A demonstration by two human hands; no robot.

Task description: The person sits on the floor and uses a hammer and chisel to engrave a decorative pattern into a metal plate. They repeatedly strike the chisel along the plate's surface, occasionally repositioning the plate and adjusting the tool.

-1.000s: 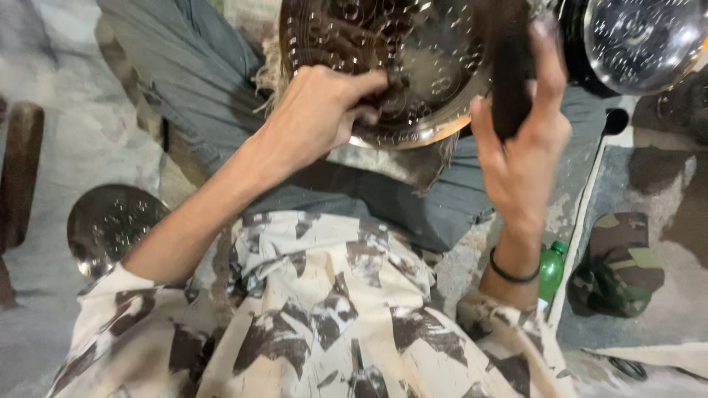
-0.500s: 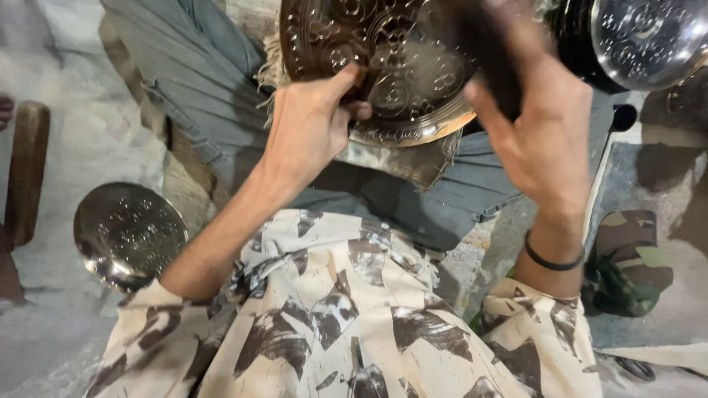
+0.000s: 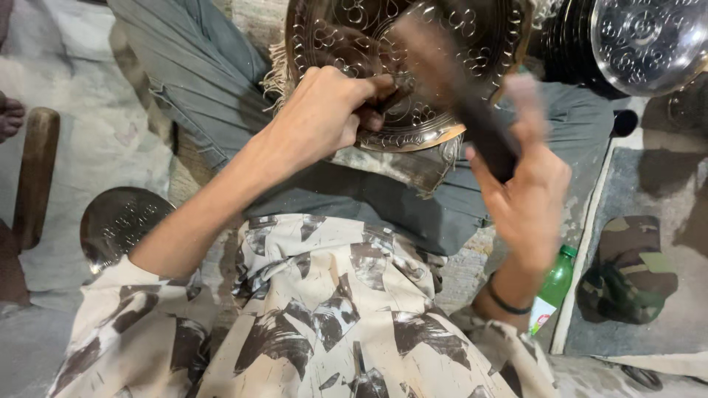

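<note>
A round engraved metal plate (image 3: 346, 37) rests tilted on my lap, over grey trousers. My left hand (image 3: 324, 110) is closed around a small punch tool whose tip touches the plate's patterned surface near its lower rim. My right hand (image 3: 527, 195) grips a dark wooden mallet (image 3: 457, 96), blurred with motion, its head raised over the plate just right of the punch. A black band sits on my right wrist.
A second patterned plate (image 3: 122, 221) lies on the floor at left beside a wooden handle (image 3: 33, 177). Shiny stacked plates (image 3: 641, 37) sit top right. A green bottle (image 3: 554, 284) and a camouflage cap (image 3: 627, 269) on a grey mat lie at right.
The mallet has swung from upright beside the plate to a slant over it, toward the punch. My right hand dropped lower. My left hand shifted slightly on the plate.
</note>
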